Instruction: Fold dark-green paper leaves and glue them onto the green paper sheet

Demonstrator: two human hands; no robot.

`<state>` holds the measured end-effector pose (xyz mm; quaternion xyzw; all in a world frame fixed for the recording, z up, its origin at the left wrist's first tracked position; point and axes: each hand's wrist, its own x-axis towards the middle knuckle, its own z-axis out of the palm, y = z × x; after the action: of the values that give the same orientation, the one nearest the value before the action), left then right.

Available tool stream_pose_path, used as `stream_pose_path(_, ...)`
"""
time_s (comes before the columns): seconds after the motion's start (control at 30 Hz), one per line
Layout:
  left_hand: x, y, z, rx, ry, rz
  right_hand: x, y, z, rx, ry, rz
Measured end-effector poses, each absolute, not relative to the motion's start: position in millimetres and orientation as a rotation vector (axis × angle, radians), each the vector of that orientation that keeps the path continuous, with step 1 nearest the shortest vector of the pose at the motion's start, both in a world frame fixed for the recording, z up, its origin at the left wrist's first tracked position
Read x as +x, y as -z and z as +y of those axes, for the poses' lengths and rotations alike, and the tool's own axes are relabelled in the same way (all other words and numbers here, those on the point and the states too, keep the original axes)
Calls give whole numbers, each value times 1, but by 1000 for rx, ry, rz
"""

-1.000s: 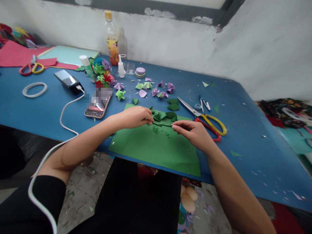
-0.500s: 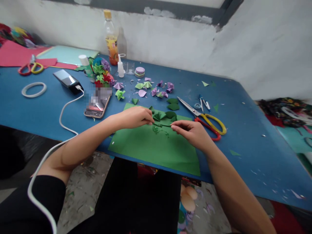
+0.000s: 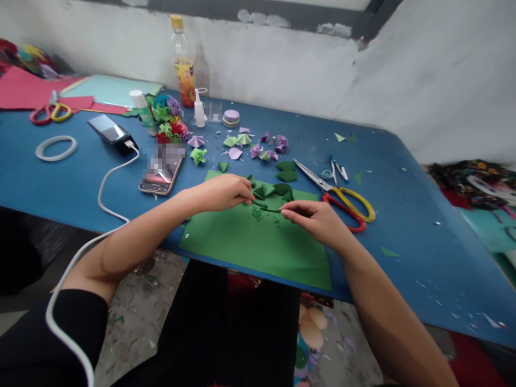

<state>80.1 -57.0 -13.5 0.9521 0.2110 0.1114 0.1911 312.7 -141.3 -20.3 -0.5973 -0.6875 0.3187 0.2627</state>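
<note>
My left hand (image 3: 223, 192) and my right hand (image 3: 318, 220) pinch the two ends of a thin dark green stem (image 3: 266, 207) just above a green paper sheet (image 3: 258, 244) at the near edge of the blue table (image 3: 403, 226). Folded dark green paper leaves (image 3: 274, 190) lie right behind the stem, two more (image 3: 286, 172) a little farther back. A squiggle of glue (image 3: 262, 216) shows on the sheet under the stem.
Red-and-yellow scissors (image 3: 342, 201) lie right of my right hand, pens (image 3: 336, 172) behind them. A phone (image 3: 161, 172), a power bank (image 3: 110, 133) with white cable, a tape ring (image 3: 55, 148), paper flowers (image 3: 167, 121), lilac petals (image 3: 258, 148), glue bottles and a drink bottle (image 3: 183, 62) lie farther back.
My right hand's fingertips have shifted slightly left and down along the stem. My left hand stays put.
</note>
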Motion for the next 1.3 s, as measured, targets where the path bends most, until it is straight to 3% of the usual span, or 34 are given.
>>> stream_pose_path(1.3, 78, 12, -56, 2563, -379, 544, 313, 20, -143, -1604, -799, -1832)
